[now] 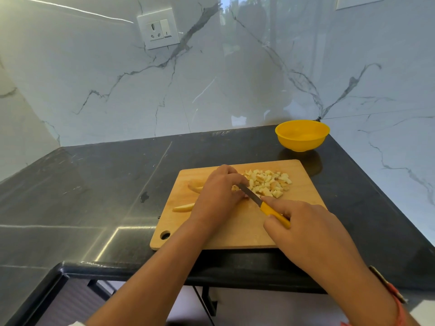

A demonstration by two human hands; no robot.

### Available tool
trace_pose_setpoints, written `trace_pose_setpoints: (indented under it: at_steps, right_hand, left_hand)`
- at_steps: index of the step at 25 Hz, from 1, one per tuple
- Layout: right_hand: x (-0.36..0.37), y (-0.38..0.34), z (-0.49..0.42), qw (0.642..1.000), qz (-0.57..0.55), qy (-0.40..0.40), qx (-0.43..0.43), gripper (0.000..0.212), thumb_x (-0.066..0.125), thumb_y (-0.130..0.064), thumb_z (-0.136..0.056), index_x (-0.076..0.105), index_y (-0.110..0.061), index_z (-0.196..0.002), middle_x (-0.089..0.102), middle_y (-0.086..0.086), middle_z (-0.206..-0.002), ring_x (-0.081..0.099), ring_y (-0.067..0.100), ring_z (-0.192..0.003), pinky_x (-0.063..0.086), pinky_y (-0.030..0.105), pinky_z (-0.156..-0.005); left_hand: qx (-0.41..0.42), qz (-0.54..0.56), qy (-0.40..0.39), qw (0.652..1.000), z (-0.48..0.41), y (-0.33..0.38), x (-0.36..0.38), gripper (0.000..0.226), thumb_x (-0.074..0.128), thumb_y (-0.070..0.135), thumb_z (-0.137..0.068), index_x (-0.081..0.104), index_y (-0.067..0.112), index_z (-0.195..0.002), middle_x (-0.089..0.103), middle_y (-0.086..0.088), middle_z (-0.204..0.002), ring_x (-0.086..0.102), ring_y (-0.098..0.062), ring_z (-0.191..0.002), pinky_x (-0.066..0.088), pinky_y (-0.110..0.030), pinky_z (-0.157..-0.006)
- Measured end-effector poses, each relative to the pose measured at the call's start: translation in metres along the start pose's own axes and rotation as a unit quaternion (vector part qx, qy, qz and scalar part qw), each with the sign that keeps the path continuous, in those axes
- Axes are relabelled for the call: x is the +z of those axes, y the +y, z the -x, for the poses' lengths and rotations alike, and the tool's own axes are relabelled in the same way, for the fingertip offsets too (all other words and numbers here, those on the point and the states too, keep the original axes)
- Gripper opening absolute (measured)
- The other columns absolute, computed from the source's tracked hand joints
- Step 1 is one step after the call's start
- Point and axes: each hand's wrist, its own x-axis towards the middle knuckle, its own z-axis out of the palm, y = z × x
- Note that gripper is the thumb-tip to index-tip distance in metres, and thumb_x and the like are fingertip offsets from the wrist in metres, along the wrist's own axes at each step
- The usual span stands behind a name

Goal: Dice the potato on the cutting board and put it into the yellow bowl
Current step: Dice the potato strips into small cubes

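Left grip (217,194): fingers curled over a largely hidden pale potato piece (235,188) on the rectangular wooden cutting board (235,231).
Right grip (303,222): wrapped round a yellow-handled paring knife (266,204), blade close against the left fingers.
Heap of pale potato dice (268,183): just beyond the blade.
Round yellow plastic bowl (302,137): apart, no potato seen inside.
Hazard: a slipping blade likely nicks fingers.

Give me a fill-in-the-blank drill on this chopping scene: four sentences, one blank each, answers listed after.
1. The right hand holds a knife with a ___ handle.
2. The diced potato is piled on the ___ cutting board.
3. The yellow bowl stands on the dark ___, beyond the board.
4. Two uncut potato slices lie to the ___ of the left hand.

Missing words: yellow; wooden; counter; left.
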Motion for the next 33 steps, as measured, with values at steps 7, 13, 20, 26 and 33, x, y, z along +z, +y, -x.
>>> trace_pose_setpoints:
  at_steps: [7,13,20,26,33]
  right_hand:
    - [-0.011,0.003,0.008,0.997,0.073,0.034,-0.006,0.047,0.037,-0.049,-0.094,0.034,-0.058,-0.140,0.056,-0.014,-0.069,0.057,0.010,-0.063,0.054,0.021,-0.061]
    - [-0.015,0.006,0.014,0.995,0.080,0.064,0.004,0.048,0.035,-0.048,-0.095,0.032,-0.057,-0.142,0.055,-0.015,-0.068,0.056,0.009,-0.062,0.056,0.023,-0.062]
    - [-0.009,0.000,0.014,0.994,0.071,0.080,0.006,0.046,0.039,-0.047,-0.095,0.037,-0.054,-0.141,0.053,-0.015,-0.063,0.054,0.009,-0.058,0.052,0.020,-0.057]
    - [0.017,-0.019,-0.003,0.997,0.014,0.054,-0.057,0.046,0.045,-0.047,-0.094,0.043,-0.049,-0.140,0.054,-0.015,-0.064,0.053,0.007,-0.059,0.045,0.021,-0.053]
    - [0.045,-0.023,-0.017,0.996,-0.001,0.069,-0.063,0.046,0.046,-0.047,-0.092,0.048,-0.044,-0.138,0.056,-0.013,-0.063,0.052,0.006,-0.058,0.049,0.027,-0.055]
  left_hand:
    - [0.047,-0.031,-0.010,0.998,-0.011,-0.005,-0.001,0.016,0.070,0.024,-0.089,0.073,0.027,-0.105,0.058,0.008,-0.116,0.051,-0.010,-0.105,0.048,-0.026,-0.090]
    - [0.025,-0.011,0.005,1.000,-0.011,-0.007,-0.003,0.030,0.070,0.029,-0.089,0.069,0.029,-0.119,0.061,0.013,-0.101,0.053,-0.003,-0.090,0.049,-0.018,-0.082]
    - [0.004,0.000,0.015,1.000,-0.008,-0.010,-0.010,0.028,0.058,0.022,-0.098,0.065,0.029,-0.125,0.072,0.013,-0.108,0.057,0.007,-0.093,0.031,0.001,-0.077]
    - [-0.076,-0.027,0.004,0.997,0.028,-0.052,-0.069,0.020,0.062,0.029,-0.095,0.069,0.032,-0.113,0.066,0.020,-0.101,0.058,0.004,-0.091,0.051,-0.025,-0.087]
    - [-0.143,-0.107,-0.074,0.981,0.056,-0.074,-0.083,0.030,0.068,0.043,-0.088,0.070,0.031,-0.115,0.059,0.013,-0.107,0.058,-0.008,-0.094,0.045,-0.025,-0.082]
